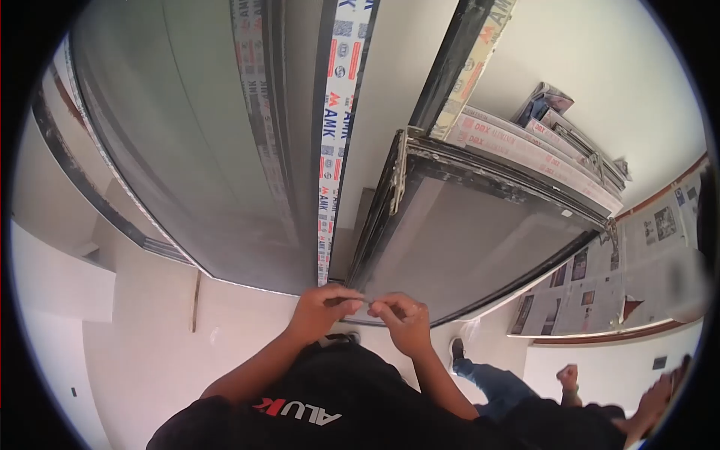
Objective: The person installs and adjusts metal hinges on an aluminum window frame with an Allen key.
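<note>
My left hand point(324, 307) and my right hand point(403, 321) meet fingertip to fingertip at the near edge of a dark-framed panel point(480, 225) with a grey pane. Between the fingertips both hands pinch a small item point(367, 301); it is too small to tell what it is. Both forearms come up from my black shirt point(322, 405) at the bottom of the view.
A long profile wrapped in AMK-printed tape point(334, 135) runs beside the panel, and a big dark-framed glass sheet point(187, 150) lies to the left. Wrapped profiles point(525, 146) are stacked at the upper right. A newspaper-covered panel point(600, 281) and another person's legs point(480, 375) are at the right.
</note>
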`<state>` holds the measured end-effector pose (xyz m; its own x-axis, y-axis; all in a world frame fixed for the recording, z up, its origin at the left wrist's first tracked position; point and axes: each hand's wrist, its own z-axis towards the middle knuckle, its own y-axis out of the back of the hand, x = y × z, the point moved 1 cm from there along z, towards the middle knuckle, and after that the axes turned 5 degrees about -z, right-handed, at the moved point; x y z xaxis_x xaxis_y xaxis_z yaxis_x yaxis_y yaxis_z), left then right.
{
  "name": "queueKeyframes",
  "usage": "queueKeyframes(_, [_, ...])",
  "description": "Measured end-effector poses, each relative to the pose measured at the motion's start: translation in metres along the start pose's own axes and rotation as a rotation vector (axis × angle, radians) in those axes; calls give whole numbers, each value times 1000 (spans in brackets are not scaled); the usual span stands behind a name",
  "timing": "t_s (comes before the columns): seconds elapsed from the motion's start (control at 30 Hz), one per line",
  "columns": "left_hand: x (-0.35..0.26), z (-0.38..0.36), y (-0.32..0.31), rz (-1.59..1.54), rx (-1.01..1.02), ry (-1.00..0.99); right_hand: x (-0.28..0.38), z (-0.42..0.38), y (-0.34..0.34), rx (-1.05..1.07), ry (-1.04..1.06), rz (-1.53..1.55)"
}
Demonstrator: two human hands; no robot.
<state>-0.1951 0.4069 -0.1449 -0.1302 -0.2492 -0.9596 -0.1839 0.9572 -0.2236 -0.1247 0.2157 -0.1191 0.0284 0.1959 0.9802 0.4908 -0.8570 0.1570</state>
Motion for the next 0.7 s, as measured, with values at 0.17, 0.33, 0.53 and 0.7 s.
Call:
queueKeyframes(0.17, [-32, -6, 10, 197, -38, -120, 5, 22, -7, 102, 156, -111])
queueKeyframes(0.33, [-35, 6, 41, -39, -70, -121, 36, 38, -38, 97, 263, -283])
queueKeyframes(0.53, [-63, 54, 79, 544, 89, -699, 56, 47, -69, -268, 447, -603])
queueKeyframes(0.7, [-81, 87, 100, 630, 390, -781, 80, 57, -100, -362, 479, -801])
